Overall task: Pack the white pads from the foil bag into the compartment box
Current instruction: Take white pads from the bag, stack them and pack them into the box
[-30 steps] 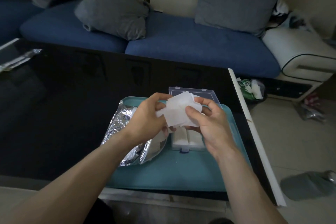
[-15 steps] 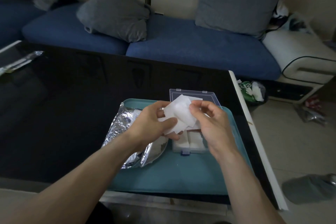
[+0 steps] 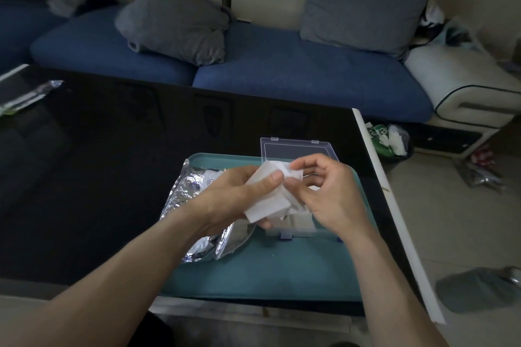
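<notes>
From the head camera, both hands meet just above the compartment box, which sits on a teal tray on the dark glossy tabletop. The left hand holds a loose stack of white pads, its thumb pressed on top and its fingers curled underneath. The right hand pinches the stack's upper right edge between thumb and forefinger, the other fingers loosely curled.

The box lies directly below and slightly toward the person from the held pads, so the coming move is probably a short drop downward; the right hand is nearer the open compartments. The stack's long axis runs diagonally, from lower left to upper right. White pads already fill the near compartments, their tops level with the rim.

The pads look thin, soft and square, with limp edges that fan apart. The box is clear hard plastic, its lid swung open away from the person. The crinkled foil bag lies open on the tray just left of the box, partly under the left forearm.
</notes>
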The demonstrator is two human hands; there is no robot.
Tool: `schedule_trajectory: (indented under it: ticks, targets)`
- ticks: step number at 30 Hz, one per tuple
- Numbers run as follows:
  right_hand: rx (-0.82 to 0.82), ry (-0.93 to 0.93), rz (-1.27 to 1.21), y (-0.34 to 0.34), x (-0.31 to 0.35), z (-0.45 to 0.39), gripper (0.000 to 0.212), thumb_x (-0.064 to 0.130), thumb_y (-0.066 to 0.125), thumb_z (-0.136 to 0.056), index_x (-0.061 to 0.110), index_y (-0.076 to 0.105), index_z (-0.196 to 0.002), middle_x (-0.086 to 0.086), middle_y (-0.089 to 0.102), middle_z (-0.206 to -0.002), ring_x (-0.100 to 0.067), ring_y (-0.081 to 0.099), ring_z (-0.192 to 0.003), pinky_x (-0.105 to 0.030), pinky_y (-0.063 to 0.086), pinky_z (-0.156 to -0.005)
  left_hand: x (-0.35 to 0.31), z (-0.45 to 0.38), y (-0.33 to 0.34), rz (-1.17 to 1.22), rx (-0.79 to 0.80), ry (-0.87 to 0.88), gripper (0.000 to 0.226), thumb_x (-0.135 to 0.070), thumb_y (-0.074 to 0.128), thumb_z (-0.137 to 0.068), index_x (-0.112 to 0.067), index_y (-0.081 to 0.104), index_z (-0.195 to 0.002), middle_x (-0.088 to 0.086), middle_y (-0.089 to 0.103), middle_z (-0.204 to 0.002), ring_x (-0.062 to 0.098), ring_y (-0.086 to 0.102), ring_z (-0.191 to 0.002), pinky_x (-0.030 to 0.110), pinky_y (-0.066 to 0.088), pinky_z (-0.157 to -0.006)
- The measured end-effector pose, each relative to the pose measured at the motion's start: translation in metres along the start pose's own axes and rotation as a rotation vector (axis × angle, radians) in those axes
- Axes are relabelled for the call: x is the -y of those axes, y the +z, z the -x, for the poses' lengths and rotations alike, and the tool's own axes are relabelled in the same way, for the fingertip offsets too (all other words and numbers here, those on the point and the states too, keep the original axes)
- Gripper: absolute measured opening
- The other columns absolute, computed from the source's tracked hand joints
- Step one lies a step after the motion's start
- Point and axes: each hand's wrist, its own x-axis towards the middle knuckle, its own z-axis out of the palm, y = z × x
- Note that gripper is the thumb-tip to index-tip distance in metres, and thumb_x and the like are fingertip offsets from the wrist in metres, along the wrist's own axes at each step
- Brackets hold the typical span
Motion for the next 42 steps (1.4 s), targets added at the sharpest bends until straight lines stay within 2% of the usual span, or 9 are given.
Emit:
schedule_trajectory:
  ticks: [3, 8, 13, 16, 19, 25, 29, 35, 42]
  targets:
    - [-0.014, -0.025, -0.001, 0.002, 0.000, 0.001, 0.015, 0.015, 0.081, -0.084, 0.024, 0.071, -0.093, 0.011, 0.074, -0.091, -0.007, 0.070, -0.078, -0.025, 0.059, -0.068, 0.003, -0.004, 0.000, -0.039, -0.096, -0.023, 0.026, -0.009, 0.066, -0.092, 0.007, 0.061, -0.112, 0.021, 0.071, -0.080, 0.023, 0.066, -0.055, 0.028, 0.051, -0.045]
    - [-0.028, 0.012, -0.028, -0.002, 0.000, -0.001, 0.014, 0.015, 0.080, -0.084, 0.020, 0.073, -0.095, 0.010, 0.075, -0.089, -0.008, 0.071, -0.079, -0.028, 0.061, -0.070, -0.002, -0.004, -0.004, 0.143, -0.027, -0.128, 0.054, -0.005, 0.056, -0.068, 0.010, 0.056, -0.120, 0.030, 0.066, -0.091, 0.035, 0.068, -0.069, 0.035, 0.054, -0.051]
    - [0.055, 0.036, 0.007, -0.002, 0.004, 0.003, 0.032, 0.018, 0.086, -0.077, 0.025, 0.070, -0.104, 0.009, 0.072, -0.100, -0.009, 0.070, -0.080, -0.027, 0.061, -0.070, 0.003, -0.004, 0.002, 0.085, 0.013, -0.097, 0.027, 0.009, 0.055, -0.092, 0.011, 0.057, -0.119, 0.024, 0.070, -0.092, 0.027, 0.069, -0.069, 0.029, 0.055, -0.054]
    - [0.084, 0.178, -0.025, -0.005, 0.005, 0.001, 0.047, 0.013, 0.087, -0.076, 0.021, 0.063, -0.115, 0.001, 0.069, -0.103, -0.012, 0.072, -0.073, -0.031, 0.062, -0.064, 0.005, -0.004, 0.003, 0.112, -0.061, -0.042, 0.029, 0.010, 0.057, -0.092, 0.011, 0.059, -0.120, 0.026, 0.070, -0.098, 0.024, 0.071, -0.067, 0.024, 0.055, -0.056]
    - [0.088, 0.261, -0.054, -0.007, 0.006, 0.002, 0.036, 0.017, 0.086, -0.077, 0.013, 0.063, -0.105, -0.006, 0.075, -0.085, -0.021, 0.074, -0.064, -0.033, 0.061, -0.060, 0.006, -0.006, 0.002, 0.158, -0.105, -0.046, 0.041, 0.006, 0.069, -0.085, 0.010, 0.057, -0.124, 0.028, 0.069, -0.110, 0.029, 0.072, -0.078, 0.032, 0.059, -0.064]
    - [0.142, 0.145, -0.209, -0.007, 0.010, 0.003, 0.019, 0.010, 0.081, -0.080, 0.015, 0.072, -0.095, -0.005, 0.075, -0.076, -0.019, 0.069, -0.057, -0.022, 0.049, -0.050, -0.002, 0.001, 0.001, 0.122, 0.060, -0.110, 0.045, -0.016, 0.068, -0.079, -0.003, 0.063, -0.122, 0.023, 0.070, -0.109, 0.038, 0.068, -0.092, 0.039, 0.055, -0.080]
    - [0.092, 0.055, -0.166, -0.002, 0.010, 0.004, 0.018, 0.008, 0.078, -0.085, 0.018, 0.077, -0.099, 0.002, 0.078, -0.082, -0.012, 0.070, -0.065, -0.021, 0.055, -0.062, -0.001, -0.001, 0.009, 0.364, 0.144, -0.132, 0.038, -0.011, 0.057, -0.081, 0.003, 0.064, -0.116, 0.026, 0.064, -0.103, 0.039, 0.066, -0.089, 0.050, 0.053, -0.092]
    - [0.086, -0.033, 0.018, -0.002, 0.007, 0.003, 0.024, 0.013, 0.072, -0.092, 0.037, 0.073, -0.092, 0.017, 0.074, -0.086, -0.005, 0.069, -0.084, -0.025, 0.056, -0.076, -0.001, -0.001, 0.015, 0.438, 0.166, -0.132, 0.041, -0.019, 0.056, -0.086, -0.001, 0.062, -0.122, 0.021, 0.064, -0.097, 0.033, 0.063, -0.078, 0.034, 0.052, -0.060]
    - [-0.010, -0.055, 0.046, -0.004, 0.006, 0.004, 0.001, 0.026, 0.072, -0.092, 0.026, 0.071, -0.091, 0.009, 0.070, -0.091, -0.006, 0.066, -0.085, -0.019, 0.051, -0.070, -0.005, 0.000, 0.012, 0.412, 0.177, -0.176, 0.044, -0.038, 0.052, -0.093, -0.003, 0.061, -0.119, 0.020, 0.060, -0.092, 0.032, 0.057, -0.073, 0.032, 0.048, -0.057]
